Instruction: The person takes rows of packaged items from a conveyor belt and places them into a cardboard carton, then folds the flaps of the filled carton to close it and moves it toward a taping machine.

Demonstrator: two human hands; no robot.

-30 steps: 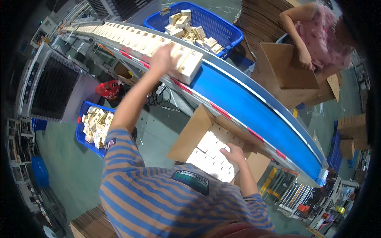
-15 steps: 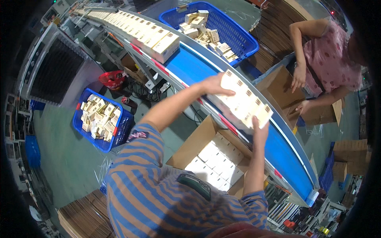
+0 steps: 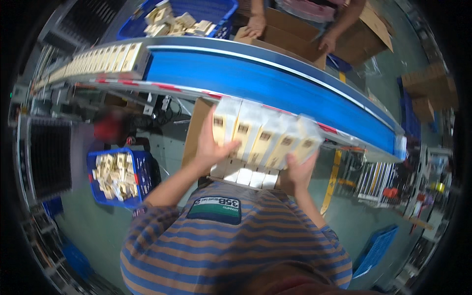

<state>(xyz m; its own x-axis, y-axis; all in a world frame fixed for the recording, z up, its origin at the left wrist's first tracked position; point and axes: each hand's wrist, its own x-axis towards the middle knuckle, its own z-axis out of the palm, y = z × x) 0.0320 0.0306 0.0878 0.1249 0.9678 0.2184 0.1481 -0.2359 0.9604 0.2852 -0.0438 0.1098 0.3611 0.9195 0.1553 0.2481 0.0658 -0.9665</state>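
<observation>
My left hand (image 3: 212, 147) and my right hand (image 3: 299, 172) grip the two ends of a row of several small cream-and-white boxes (image 3: 263, 142), pressed side by side. The row is tilted, a little blurred, and held over an open cardboard carton (image 3: 193, 130) close against my body. Inside the carton, packed white boxes (image 3: 244, 177) show below the row; the rest of its contents are hidden behind the held boxes. Just beyond the row runs a blue conveyor belt (image 3: 295, 93), where a long line of similar boxes (image 3: 105, 60) stands at the left.
Loose boxes fill a blue basket (image 3: 143, 162) on the floor at left and another blue basket (image 3: 223, 19) beyond the belt. Across the conveyor, a co-worker's hands (image 3: 255, 25) touch an open carton (image 3: 290, 32). A blue crate (image 3: 376, 250) lies at lower right.
Both hands have brought the row of boxes off the belt toward me, over the carton. My view has turned, so the conveyor now crosses more level. The co-worker's hands stay at their carton.
</observation>
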